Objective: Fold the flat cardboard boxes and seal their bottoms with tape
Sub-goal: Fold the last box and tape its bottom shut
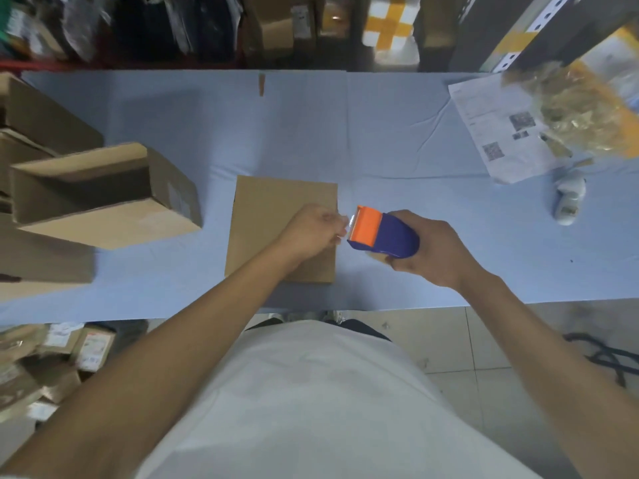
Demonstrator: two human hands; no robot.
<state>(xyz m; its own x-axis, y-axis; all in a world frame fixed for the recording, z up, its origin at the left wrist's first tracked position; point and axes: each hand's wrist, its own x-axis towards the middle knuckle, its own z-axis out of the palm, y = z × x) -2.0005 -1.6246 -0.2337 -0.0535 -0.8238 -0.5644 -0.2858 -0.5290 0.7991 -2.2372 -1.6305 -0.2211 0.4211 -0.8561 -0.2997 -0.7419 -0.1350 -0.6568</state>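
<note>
Landmark: we take the folded box (283,229), which lies near the front edge of the blue table (397,133), as reference for all positions.
Box state: it sits with a broad face up; we cannot see a seam or any tape on it from this view.
Right hand: our right hand (435,250), just to the right of the box, is wrapped around the blue body of the tape dispenser (383,235), with the orange head pointing toward the box.
Left hand: our left hand (311,229) is over the box's right edge, its fingers curled and pinching at the dispenser's mouth; a pale glint there suggests the free end of the tape (349,223), though it is too small to confirm.
Step in hand: we judge this to be drawing out the tape end, ahead of sealing.
Next move: we need the end pulled taut, pressed onto the box, then the dispenser drawn across the seam.
Other boxes: an erected open box (103,195) lies on its side well left of the folded box.
Also present: a printed sheet (498,133) lies far right and behind.
</note>
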